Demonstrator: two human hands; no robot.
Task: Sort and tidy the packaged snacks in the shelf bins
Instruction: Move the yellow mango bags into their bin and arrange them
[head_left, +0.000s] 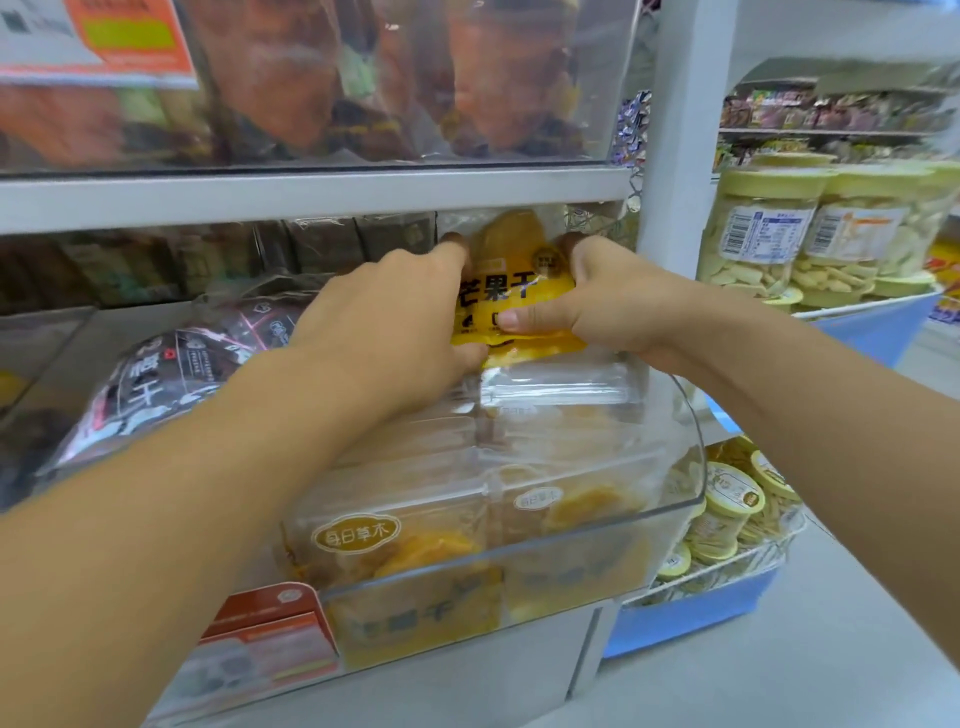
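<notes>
Here, the clear shelf bin (519, 525) lies below my forearms, stacked with flat packs of dried mango. Above its rear end the yellow mango packet (514, 296) stands upright, long axis vertical, directly between my hands and equally near both. My left hand (384, 317) grips its left edge, my right hand (597, 301) its right; fingers (519, 318) curled round it, thumb pressed on the front.

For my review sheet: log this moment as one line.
both hands grip yellow mango packet | left hand, right hand | above clear bin
</notes>
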